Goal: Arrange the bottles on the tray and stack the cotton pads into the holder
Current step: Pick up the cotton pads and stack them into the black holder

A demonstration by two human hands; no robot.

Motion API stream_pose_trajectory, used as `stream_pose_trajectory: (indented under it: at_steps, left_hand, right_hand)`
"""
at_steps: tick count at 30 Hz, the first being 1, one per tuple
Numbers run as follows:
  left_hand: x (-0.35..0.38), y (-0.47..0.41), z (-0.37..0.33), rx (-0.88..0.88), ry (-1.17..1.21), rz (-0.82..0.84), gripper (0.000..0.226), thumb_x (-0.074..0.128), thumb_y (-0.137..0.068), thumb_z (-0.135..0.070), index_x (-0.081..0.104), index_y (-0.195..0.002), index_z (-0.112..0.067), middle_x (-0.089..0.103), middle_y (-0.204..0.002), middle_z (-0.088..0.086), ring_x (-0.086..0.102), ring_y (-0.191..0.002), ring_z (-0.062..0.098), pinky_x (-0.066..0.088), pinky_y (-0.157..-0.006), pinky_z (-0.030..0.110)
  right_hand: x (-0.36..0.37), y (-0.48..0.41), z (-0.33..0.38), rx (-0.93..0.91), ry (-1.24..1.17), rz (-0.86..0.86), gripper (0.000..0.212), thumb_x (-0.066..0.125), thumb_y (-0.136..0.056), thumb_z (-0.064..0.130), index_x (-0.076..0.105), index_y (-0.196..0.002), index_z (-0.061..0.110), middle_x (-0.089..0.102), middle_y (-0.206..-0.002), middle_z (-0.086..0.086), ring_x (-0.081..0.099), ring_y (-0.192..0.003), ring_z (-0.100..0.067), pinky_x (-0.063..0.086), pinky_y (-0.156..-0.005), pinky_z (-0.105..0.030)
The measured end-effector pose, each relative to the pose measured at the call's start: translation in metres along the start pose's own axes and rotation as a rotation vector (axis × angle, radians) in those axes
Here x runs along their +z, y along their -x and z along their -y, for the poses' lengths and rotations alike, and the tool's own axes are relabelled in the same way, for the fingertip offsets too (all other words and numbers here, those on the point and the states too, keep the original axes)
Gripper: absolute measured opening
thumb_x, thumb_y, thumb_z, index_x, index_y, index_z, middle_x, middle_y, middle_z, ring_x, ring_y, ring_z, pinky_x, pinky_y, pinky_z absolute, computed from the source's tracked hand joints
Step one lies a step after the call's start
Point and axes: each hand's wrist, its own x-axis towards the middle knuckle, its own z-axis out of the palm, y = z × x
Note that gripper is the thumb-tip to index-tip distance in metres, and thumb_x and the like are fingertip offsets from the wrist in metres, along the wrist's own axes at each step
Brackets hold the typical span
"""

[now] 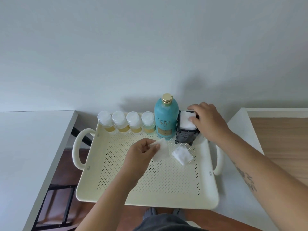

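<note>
Left hand (141,151): pinches 1 cotton pad (161,150) over the tray (150,199).
Right hand (208,120): curled over the holder (185,136), thumb on stacked pads (186,120).
Loose pads (182,155): beside the holder.
4 small bottles (133,122), 1 teal bottle (165,117): back row.

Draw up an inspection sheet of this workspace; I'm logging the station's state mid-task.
surface: cream perforated tray on a white table, its left side over a gap.
job's things: four small bottles and a teal bottle upright in a row along the tray's far edge; black holder beside them, filled with stacked pads; loose pads lying on the tray.
clutter: nothing seen.
grips: left hand pinches a single pad; right hand holds the holder's top, thumb on the stacked pads.
cables: nothing seen.
surroundings: pale wall, second white table at left, wood floor.
</note>
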Motion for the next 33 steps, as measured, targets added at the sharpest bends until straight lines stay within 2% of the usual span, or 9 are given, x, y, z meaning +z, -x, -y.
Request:
stream_pose_trajectory:
  at_steps: [5, 8, 11, 14, 17, 22, 27, 30, 33]
  left_hand:
    - [0.004, -0.005, -0.005, -0.003, 0.008, 0.019, 0.006, 0.069, -0.091, -0.024, 0.074, -0.089, -0.023, 0.074, -0.074, -0.009, 0.06, -0.062, -0.003, 0.046, -0.056, 0.009]
    - [0.007, -0.008, -0.006, -0.017, 0.013, 0.032, 0.006, 0.069, -0.09, -0.025, 0.074, -0.088, -0.023, 0.074, -0.075, -0.008, 0.06, -0.063, -0.001, 0.047, -0.058, 0.012]
    - [0.011, -0.01, -0.007, -0.022, 0.008, 0.047, 0.006, 0.069, -0.09, -0.026, 0.074, -0.088, -0.024, 0.073, -0.074, -0.009, 0.059, -0.063, -0.001, 0.046, -0.058, 0.012]
    - [0.013, -0.012, -0.009, -0.01, 0.013, 0.053, 0.006, 0.069, -0.091, -0.025, 0.074, -0.087, -0.024, 0.073, -0.072, -0.01, 0.057, -0.058, -0.004, 0.043, -0.054, 0.008]
    - [0.015, -0.013, -0.012, -0.003, 0.015, 0.065, 0.007, 0.068, -0.091, -0.025, 0.074, -0.088, -0.024, 0.075, -0.076, -0.009, 0.061, -0.063, -0.003, 0.046, -0.056, 0.008]
    - [0.02, -0.017, -0.019, 0.021, 0.029, 0.092, 0.006, 0.069, -0.09, -0.026, 0.075, -0.09, -0.025, 0.076, -0.078, -0.008, 0.063, -0.065, -0.003, 0.047, -0.058, 0.009]
    - [0.029, -0.022, -0.027, 0.046, 0.071, 0.152, 0.008, 0.069, -0.091, -0.024, 0.075, -0.094, -0.02, 0.078, -0.085, -0.005, 0.067, -0.071, 0.0, 0.049, -0.061, 0.01]
    - [0.034, -0.024, -0.028, 0.051, 0.064, 0.187, 0.009, 0.07, -0.09, -0.024, 0.075, -0.095, -0.018, 0.078, -0.087, -0.002, 0.069, -0.074, 0.002, 0.05, -0.063, 0.01]
    - [0.039, -0.026, -0.027, 0.05, 0.048, 0.176, 0.006, 0.071, -0.089, -0.025, 0.074, -0.092, -0.021, 0.076, -0.079, -0.007, 0.064, -0.067, -0.002, 0.047, -0.058, 0.008]
  right_hand:
    - [0.0, 0.015, 0.004, -0.193, 0.087, -0.26, 0.015, 0.061, -0.087, 0.01, 0.07, -0.099, 0.014, 0.066, -0.099, -0.001, 0.05, -0.094, -0.033, 0.046, -0.075, -0.042]
    - [0.007, 0.023, 0.001, -0.252, 0.109, -0.165, 0.012, 0.058, -0.087, 0.019, 0.07, -0.09, 0.018, 0.069, -0.098, 0.01, 0.049, -0.107, -0.029, 0.034, -0.085, -0.037]
    - [0.016, 0.026, -0.005, -0.244, 0.193, -0.048, 0.024, 0.045, -0.092, 0.027, 0.068, -0.086, 0.021, 0.067, -0.1, 0.015, 0.042, -0.118, -0.027, 0.025, -0.095, -0.037]
    - [0.02, 0.026, -0.006, -0.234, 0.264, -0.021, 0.037, 0.033, -0.092, 0.029, 0.067, -0.081, 0.024, 0.066, -0.1, 0.016, 0.04, -0.12, -0.026, 0.019, -0.1, -0.038]
    - [0.02, 0.027, -0.005, -0.24, 0.252, -0.021, 0.036, 0.034, -0.091, 0.029, 0.069, -0.084, 0.023, 0.066, -0.101, 0.016, 0.04, -0.122, -0.028, 0.017, -0.103, -0.04]
    - [0.013, 0.041, 0.008, -0.163, -0.053, -0.21, 0.016, 0.057, -0.084, 0.036, 0.068, -0.091, 0.027, 0.068, -0.097, 0.016, 0.046, -0.111, -0.021, 0.028, -0.087, -0.035]
    - [0.012, 0.055, 0.014, -0.116, -0.288, -0.008, 0.029, 0.064, -0.082, 0.05, 0.061, -0.108, 0.04, 0.062, -0.1, 0.022, 0.04, -0.102, -0.002, 0.026, -0.086, -0.026]
    - [0.007, 0.054, 0.015, -0.077, -0.447, 0.034, 0.011, 0.068, -0.084, 0.036, 0.066, -0.095, 0.037, 0.06, -0.081, 0.023, 0.052, -0.09, 0.005, 0.037, -0.074, -0.007]
    - [-0.001, 0.05, 0.012, -0.045, -0.539, 0.07, 0.009, 0.067, -0.085, 0.026, 0.064, -0.081, 0.034, 0.062, -0.076, 0.022, 0.057, -0.076, 0.003, 0.043, -0.063, -0.007]
